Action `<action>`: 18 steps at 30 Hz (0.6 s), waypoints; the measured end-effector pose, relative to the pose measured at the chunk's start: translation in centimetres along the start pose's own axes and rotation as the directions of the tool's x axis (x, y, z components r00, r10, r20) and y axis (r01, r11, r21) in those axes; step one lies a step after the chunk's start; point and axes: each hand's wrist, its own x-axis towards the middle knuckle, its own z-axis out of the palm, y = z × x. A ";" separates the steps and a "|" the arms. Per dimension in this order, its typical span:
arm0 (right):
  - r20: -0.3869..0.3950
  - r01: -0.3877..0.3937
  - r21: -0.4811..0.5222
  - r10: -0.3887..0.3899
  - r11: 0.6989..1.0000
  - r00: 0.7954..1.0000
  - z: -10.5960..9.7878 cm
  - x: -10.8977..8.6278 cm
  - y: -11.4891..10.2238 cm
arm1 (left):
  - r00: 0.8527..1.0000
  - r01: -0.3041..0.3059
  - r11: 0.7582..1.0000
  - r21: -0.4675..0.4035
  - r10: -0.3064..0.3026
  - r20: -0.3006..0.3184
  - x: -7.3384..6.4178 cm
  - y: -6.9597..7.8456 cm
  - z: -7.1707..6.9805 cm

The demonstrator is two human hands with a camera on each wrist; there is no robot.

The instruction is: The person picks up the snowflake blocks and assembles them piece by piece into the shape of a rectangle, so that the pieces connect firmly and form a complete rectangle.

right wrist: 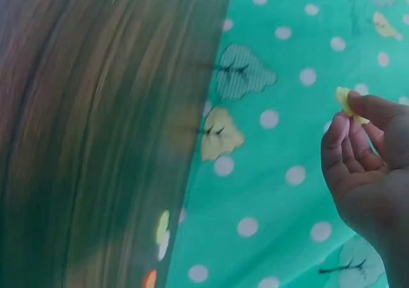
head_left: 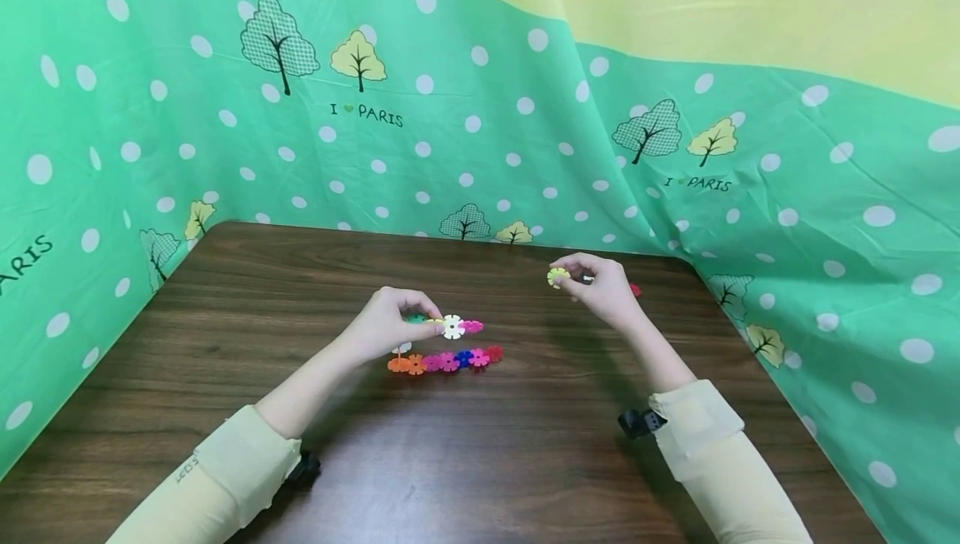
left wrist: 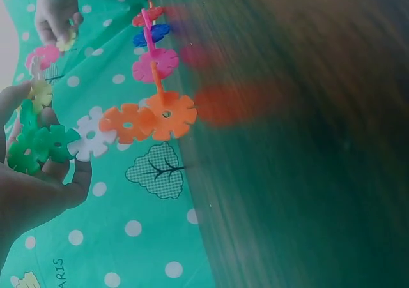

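Observation:
My left hand (head_left: 381, 327) grips a chain of flower-shaped plastic connector discs between thumb and fingers. In the left wrist view the chain runs from green discs (left wrist: 57, 142) in the fingers through a white disc (left wrist: 92, 135) to orange discs (left wrist: 169, 117), then pink, blue and red ones. Its other end, beyond the fingertips, has a yellow disc (left wrist: 42, 95), a white one (head_left: 453, 327) and a pink one (head_left: 472, 326). Off to the right, my right hand (head_left: 606, 292) pinches a single yellow flower disc (head_left: 557, 277) above the table, apart from the chain.
Loose discs lie near the table's far right side: a red one (head_left: 635, 289) partly behind the right hand, plus a yellow-green (right wrist: 163, 227), a white (right wrist: 164, 245) and an orange one (right wrist: 150, 279). A green dotted curtain (head_left: 480, 144) hangs around the brown wooden table (head_left: 480, 461).

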 end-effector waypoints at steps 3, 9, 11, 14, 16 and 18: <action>0.001 -0.012 0.018 0.012 1.000 1.000 0.5 -0.3 -0.7 | 1.000 -0.003 1.000 0.004 0.003 -0.006 0.0 0.0 0.0; 0.033 -0.059 0.101 0.056 0.993 0.998 1.7 -1.1 -2.9 | 0.999 -0.025 1.000 0.009 0.025 -0.031 0.0 -0.2 0.1; 0.047 -0.080 0.165 0.073 0.983 0.996 2.1 -1.3 -3.6 | 0.999 -0.035 0.999 0.005 0.035 -0.042 0.0 -0.3 0.1; 0.076 -0.129 0.266 0.113 0.955 0.991 2.7 -1.7 -4.5 | 0.997 -0.048 0.999 0.004 0.048 -0.055 0.0 -0.4 0.1; 0.106 -0.172 0.326 0.145 0.930 0.984 3.1 -2.0 -5.1 | 0.997 -0.053 0.999 0.004 0.053 -0.059 0.0 -0.4 0.2; 0.139 -0.215 0.371 0.175 0.904 0.975 3.5 -2.3 -5.6 | 0.997 -0.053 0.999 0.003 0.053 -0.060 0.0 -0.3 0.2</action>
